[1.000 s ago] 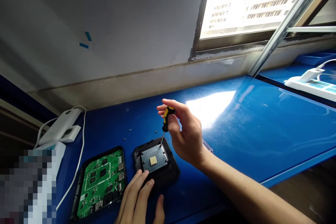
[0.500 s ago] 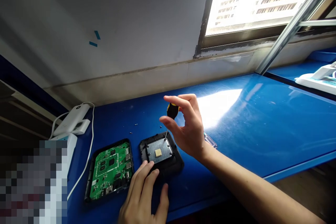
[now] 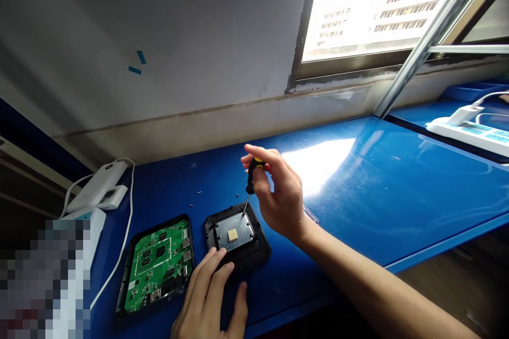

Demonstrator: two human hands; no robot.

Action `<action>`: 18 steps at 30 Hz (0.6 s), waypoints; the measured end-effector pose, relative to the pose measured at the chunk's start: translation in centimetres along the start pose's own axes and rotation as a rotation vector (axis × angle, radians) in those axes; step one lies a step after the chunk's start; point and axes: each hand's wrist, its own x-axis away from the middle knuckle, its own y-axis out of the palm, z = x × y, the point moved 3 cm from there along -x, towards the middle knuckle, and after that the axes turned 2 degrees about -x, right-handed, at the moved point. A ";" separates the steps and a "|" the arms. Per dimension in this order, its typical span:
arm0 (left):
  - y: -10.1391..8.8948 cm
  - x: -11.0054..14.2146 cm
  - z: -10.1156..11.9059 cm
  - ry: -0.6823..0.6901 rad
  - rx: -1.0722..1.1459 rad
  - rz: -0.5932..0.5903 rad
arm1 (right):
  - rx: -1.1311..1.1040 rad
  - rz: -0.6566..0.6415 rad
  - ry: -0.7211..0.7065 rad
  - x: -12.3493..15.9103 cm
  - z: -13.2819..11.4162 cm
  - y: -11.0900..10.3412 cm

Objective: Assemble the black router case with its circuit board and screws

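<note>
My right hand grips a small screwdriver with a black and yellow handle. The screwdriver's tip reaches a corner of the silver metal plate in a black plastic cover. A square cream pad sits on that plate. My left hand lies with its fingers apart, fingertips at the cover's near left edge. To its left is a green circuit board in a black case half.
Tiny screws lie on the blue table behind the cover. A clear plastic item is partly hidden behind my right wrist. White power strips stand at right and left; a white cable runs along the left.
My right fingers have shifted around the screwdriver handle, the thumb now across it. The whole view has moved slightly; my left hand stays by the cover.
</note>
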 end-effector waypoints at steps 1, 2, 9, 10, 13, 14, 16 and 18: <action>0.0 0.0 0.0 -0.007 -0.006 -0.002 | -0.028 -0.022 0.021 0.0 0.1 0.0; 0.0 0.0 0.0 -0.014 -0.013 -0.005 | -0.046 -0.041 0.034 0.1 0.1 0.0; 0.1 0.1 0.1 -0.016 -0.026 -0.007 | 0.054 -0.012 -0.013 0.1 0.0 0.3; 0.1 0.1 0.0 -0.015 -0.022 -0.008 | 0.047 -0.009 -0.007 0.1 0.0 0.2; 0.1 0.1 -0.1 -0.008 -0.009 0.002 | -0.017 -0.044 0.024 0.2 0.2 0.1; 0.1 0.1 -0.1 -0.004 -0.005 0.006 | -0.042 -0.062 0.032 0.2 0.2 0.1; 0.1 0.0 -0.1 0.000 0.000 0.010 | -0.062 -0.074 0.034 0.2 0.3 0.1; 0.0 0.0 -0.1 -0.002 -0.003 0.006 | -0.029 -0.039 0.017 0.1 0.3 0.1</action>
